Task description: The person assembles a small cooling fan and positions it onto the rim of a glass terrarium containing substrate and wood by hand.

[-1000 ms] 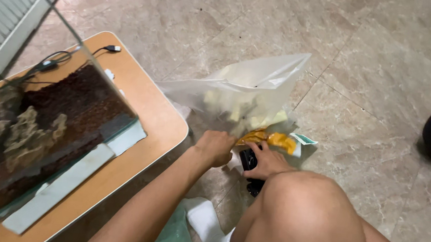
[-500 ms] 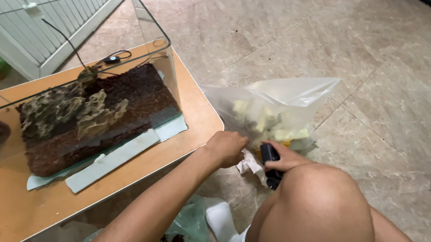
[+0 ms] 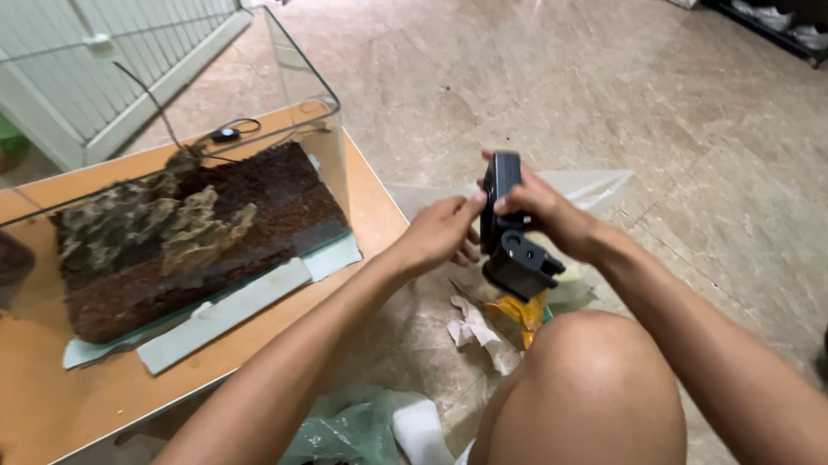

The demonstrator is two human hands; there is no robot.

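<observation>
My right hand (image 3: 551, 212) grips a black plastic device (image 3: 510, 227) and holds it up above the floor, upright, over my bent knee (image 3: 588, 387). My left hand (image 3: 441, 234) touches the device's left side with its fingertips. Just to the left stands a glass tank (image 3: 294, 72) on a low wooden table (image 3: 378, 197). Dark brown soil (image 3: 252, 213) covers the tank's bottom, with grey-brown rocks (image 3: 151, 221) on it. A thin black cable (image 3: 224, 135) lies on the table behind the tank.
On the floor under my hands lie a clear plastic bag (image 3: 594, 186), a yellow packet (image 3: 522, 316) and crumpled white paper (image 3: 475, 332). A green plastic bag (image 3: 348, 444) lies by my foot. A white slatted gate (image 3: 90, 40) stands at the far left.
Both hands have come up from the floor by the plastic bag, bringing the black device up to chest height. My view has swung left, showing more of the tank.
</observation>
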